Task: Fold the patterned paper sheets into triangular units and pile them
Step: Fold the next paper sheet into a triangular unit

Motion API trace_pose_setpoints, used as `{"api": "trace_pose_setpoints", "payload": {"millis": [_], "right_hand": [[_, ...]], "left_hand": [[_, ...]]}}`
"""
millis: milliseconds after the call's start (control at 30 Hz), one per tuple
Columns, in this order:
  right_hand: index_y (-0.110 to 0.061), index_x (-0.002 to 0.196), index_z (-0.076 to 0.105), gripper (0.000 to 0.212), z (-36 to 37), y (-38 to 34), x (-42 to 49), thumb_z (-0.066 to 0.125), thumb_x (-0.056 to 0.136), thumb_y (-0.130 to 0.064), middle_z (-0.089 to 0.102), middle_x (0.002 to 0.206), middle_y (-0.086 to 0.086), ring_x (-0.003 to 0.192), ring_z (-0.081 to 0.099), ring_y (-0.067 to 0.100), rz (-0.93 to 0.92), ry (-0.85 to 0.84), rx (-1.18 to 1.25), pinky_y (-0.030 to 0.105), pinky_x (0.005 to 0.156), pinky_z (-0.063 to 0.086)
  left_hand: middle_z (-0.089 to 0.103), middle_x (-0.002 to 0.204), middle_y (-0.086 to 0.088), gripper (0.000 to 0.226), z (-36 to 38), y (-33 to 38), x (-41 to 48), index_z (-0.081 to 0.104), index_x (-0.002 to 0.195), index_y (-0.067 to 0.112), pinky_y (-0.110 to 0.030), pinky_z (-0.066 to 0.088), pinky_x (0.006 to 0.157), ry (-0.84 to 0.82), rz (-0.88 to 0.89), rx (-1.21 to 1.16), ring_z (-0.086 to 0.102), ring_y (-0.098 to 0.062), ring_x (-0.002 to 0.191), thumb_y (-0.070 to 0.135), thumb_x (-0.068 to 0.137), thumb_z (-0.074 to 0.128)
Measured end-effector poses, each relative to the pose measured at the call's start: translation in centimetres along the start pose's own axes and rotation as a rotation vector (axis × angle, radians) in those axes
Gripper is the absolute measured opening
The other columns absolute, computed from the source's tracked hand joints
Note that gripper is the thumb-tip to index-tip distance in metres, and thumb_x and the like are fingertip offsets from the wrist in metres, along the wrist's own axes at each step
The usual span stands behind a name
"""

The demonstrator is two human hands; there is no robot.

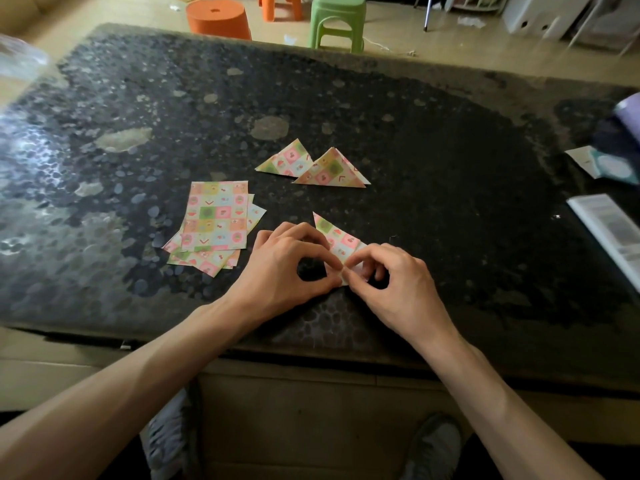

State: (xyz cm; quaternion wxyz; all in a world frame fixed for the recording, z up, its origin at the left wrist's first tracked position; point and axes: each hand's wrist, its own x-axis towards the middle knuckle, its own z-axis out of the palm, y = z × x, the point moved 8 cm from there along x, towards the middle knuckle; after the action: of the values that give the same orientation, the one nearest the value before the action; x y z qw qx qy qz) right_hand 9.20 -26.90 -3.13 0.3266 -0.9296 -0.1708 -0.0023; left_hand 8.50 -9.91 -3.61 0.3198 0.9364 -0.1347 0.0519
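1. count: two finished triangular units, left unit (284, 161) and right unit (333, 170); one partly folded sheet (335, 238) in the hands; one loose pile of flat sheets (215, 216), several in it, exact number not readable.
2. partly folded sheet: lies on the dark table (450, 161), near the front edge, just right of the flat pile. its sharp tip points away and to the left; its long axis runs from that tip down-right to the fingers.
3. left hand (287, 268): thumb and forefinger pinch the near end of the sheet, other fingers curled over it.
4. right hand (398, 282): thumb and forefinger pinch the same near end, fingertips meeting those of the left hand.
5. finished units: mid-table, beyond the hands, apexes pointing away, long edges running left-right; the right one overlaps the left one's corner.
6. flat pile: fanned, top sheet's long axis running away from the person.
7. floor beyond the table: two orange stools (216, 19), one green stool (337, 19).
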Motion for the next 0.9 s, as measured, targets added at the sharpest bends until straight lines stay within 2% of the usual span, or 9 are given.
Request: {"api": "trace_pose_setpoints", "payload": {"millis": [167,367,667,900], "right_hand": [[-0.034,0.096,0.07,0.011,-0.72,0.26,0.13,0.076,0.089,-0.04,0.06,0.086,-0.015,0.084,0.059,0.004,0.036,-0.02,0.014,0.022,0.069,0.051],[-0.034,0.085,0.068,0.014,-0.69,0.72,0.24,0.076,0.087,-0.046,0.056,0.087,-0.016,0.089,0.052,0.003,0.08,-0.073,-0.082,0.019,0.071,0.04],[-0.032,0.089,0.071,0.011,-0.14,0.99,0.52,0.076,0.09,-0.043,0.056,0.094,-0.015,0.098,0.05,0.007,0.19,-0.092,-0.076,0.026,0.079,0.046],[-0.032,0.086,0.069,0.014,-0.24,0.56,0.5,0.08,0.085,-0.041,0.053,0.09,-0.014,0.095,0.05,0.007,0.231,-0.054,-0.086,0.026,0.078,0.044]], "left_hand": [[0.058,0.115,0.023,0.022,0.03,-0.05,0.03,0.075,0.098,0.048,-0.038,0.034,0.098,-0.009,-0.01,-0.002,0.046,-0.001,0.116,0.06,0.08,0.072],[0.058,0.116,0.024,0.019,-0.01,0.0,0.08,0.075,0.098,0.048,-0.037,0.033,0.099,-0.017,-0.019,-0.009,0.046,-0.001,0.118,0.055,0.081,0.075],[0.06,0.114,0.024,0.027,-0.16,-0.11,0.03,0.076,0.099,0.046,-0.04,0.037,0.098,0.001,0.002,-0.034,0.049,-0.002,0.115,0.064,0.079,0.07],[0.059,0.115,0.025,0.028,-0.14,-0.22,-0.02,0.075,0.1,0.047,-0.035,0.034,0.097,-0.003,0.005,-0.025,0.047,0.001,0.116,0.065,0.079,0.07]]}}
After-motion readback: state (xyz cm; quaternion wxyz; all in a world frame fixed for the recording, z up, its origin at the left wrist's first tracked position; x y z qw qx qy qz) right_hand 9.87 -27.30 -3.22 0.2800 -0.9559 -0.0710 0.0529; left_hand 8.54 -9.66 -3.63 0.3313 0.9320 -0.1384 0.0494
